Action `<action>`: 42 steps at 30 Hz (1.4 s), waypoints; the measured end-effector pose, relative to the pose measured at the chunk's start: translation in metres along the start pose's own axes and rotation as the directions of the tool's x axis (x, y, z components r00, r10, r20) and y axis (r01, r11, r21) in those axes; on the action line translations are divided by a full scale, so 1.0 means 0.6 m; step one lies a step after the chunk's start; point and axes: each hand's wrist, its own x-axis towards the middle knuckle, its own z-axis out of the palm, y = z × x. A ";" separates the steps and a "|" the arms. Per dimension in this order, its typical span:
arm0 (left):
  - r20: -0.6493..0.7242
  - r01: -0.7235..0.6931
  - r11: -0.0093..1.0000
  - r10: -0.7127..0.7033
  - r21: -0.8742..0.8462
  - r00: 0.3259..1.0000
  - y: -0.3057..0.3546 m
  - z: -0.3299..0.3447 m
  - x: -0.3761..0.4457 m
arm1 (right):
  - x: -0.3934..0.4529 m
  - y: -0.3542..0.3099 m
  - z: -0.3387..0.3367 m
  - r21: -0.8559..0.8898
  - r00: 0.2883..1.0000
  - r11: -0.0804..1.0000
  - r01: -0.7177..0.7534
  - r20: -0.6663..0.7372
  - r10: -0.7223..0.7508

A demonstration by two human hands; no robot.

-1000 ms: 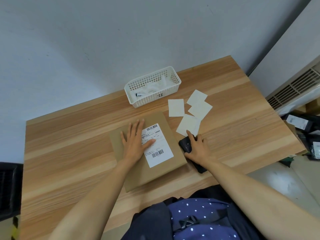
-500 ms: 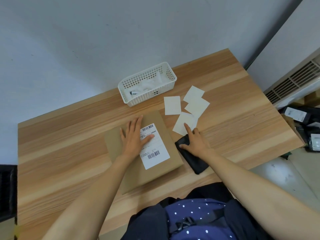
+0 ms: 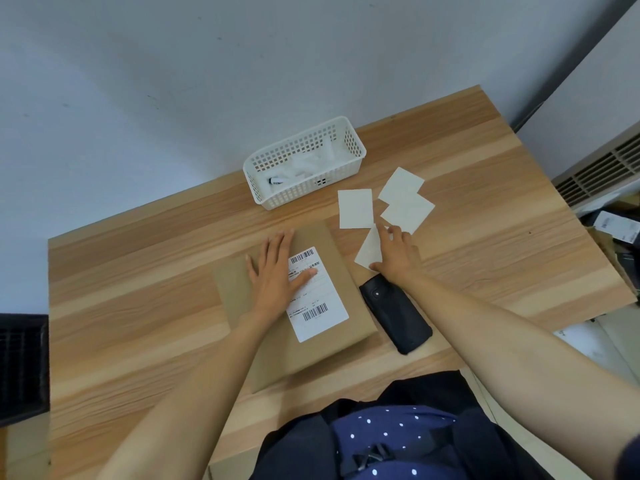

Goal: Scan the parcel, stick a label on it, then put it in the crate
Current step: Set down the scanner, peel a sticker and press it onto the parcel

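A flat brown parcel [image 3: 325, 344] lies on the wooden table [image 3: 138, 306] in front of me, with a white barcode label [image 3: 320, 306] on its top. My left hand [image 3: 277, 271] rests flat on the parcel, fingers spread, thumb on the label. A black handheld scanner [image 3: 398, 313] lies free just right of the parcel. My right hand [image 3: 396, 252] rests past the scanner, fingers on the nearest blank white label [image 3: 369, 251]. Three more blank labels [image 3: 356, 208] lie beyond it. The white perforated crate [image 3: 304, 161] stands at the back.
The crate holds some white packets. A wall runs close behind the table. To the right, beyond the table edge, stand a vent unit [image 3: 602, 168] and dark parcels [image 3: 616, 230] on the floor. A black object [image 3: 20, 365] sits at the left.
My right hand has let go of the scanner and moved forward onto the nearest blank label. The scanner now lies uncovered. My left hand has stayed on the parcel.
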 end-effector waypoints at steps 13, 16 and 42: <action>0.003 0.011 1.000 -0.011 0.003 1.000 0.000 0.000 0.000 | 0.022 -0.005 0.002 0.083 0.998 0.995 -0.057 -0.025 0.059; 0.001 0.014 1.000 -0.014 0.004 1.000 0.000 0.000 -0.002 | 0.025 0.000 -0.001 0.062 0.998 0.996 -0.057 -0.033 0.059; 0.099 0.140 0.665 -0.099 -0.734 0.990 0.104 -0.043 -0.006 | -0.039 -0.091 -0.083 0.231 0.805 0.806 0.545 -0.413 -0.426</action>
